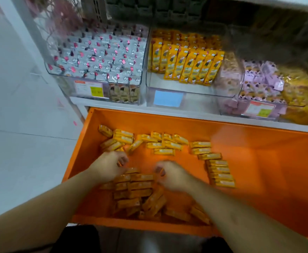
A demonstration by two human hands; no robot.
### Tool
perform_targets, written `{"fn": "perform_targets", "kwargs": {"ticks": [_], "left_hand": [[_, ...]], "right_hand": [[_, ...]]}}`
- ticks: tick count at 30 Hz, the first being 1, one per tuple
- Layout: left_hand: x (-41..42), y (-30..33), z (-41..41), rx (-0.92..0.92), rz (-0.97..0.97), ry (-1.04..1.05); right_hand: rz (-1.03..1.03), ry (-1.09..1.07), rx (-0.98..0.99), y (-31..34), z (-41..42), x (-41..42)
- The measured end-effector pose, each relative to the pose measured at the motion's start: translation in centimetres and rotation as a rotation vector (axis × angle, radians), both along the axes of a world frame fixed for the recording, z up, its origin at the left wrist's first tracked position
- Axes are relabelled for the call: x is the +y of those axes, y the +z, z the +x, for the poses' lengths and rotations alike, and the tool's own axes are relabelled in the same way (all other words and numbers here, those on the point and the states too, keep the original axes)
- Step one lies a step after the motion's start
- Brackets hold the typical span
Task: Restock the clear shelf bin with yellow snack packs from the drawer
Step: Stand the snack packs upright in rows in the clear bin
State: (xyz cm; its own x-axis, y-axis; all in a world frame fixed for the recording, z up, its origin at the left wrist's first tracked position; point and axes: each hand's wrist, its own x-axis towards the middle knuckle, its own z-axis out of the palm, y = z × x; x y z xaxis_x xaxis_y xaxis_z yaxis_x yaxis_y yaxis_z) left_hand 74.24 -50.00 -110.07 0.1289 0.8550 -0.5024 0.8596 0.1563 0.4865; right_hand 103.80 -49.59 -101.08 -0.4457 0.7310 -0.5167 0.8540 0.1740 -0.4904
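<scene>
In the drawer [259,161], snack packs [140,185] lie between both hands.

Both hands [111,167] [171,175] reach among yellow snack packs [140,185] in the orange drawer [259,161].

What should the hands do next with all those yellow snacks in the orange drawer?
Probably close both hands around the stack of yellow packs lying between them. The left hand and right hand sit on either side with curled fingers, and the clear bin above has bare space at its front.
</scene>
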Motion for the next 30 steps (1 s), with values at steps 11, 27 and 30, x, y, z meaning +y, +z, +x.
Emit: {"fn": "perform_targets", "kwargs": {"ticks": [11, 27, 30], "left_hand": [[0.4, -0.4, 2.5, 0.120, -0.080, 0.040], [-0.6, 2.4, 3.0, 0.222, -0.086, 0.146], [-0.8, 4.6, 3.3, 0.173, -0.107, 0.142]], "right_hand": [[-0.004, 0.052, -0.007, -9.8, -3.8, 0.8], [-0.029, -0.166, 0.099, -5.1, -1.5, 0.1], [-0.032, -0.247, 0.167, -2.3, -0.4, -0.2]]}}
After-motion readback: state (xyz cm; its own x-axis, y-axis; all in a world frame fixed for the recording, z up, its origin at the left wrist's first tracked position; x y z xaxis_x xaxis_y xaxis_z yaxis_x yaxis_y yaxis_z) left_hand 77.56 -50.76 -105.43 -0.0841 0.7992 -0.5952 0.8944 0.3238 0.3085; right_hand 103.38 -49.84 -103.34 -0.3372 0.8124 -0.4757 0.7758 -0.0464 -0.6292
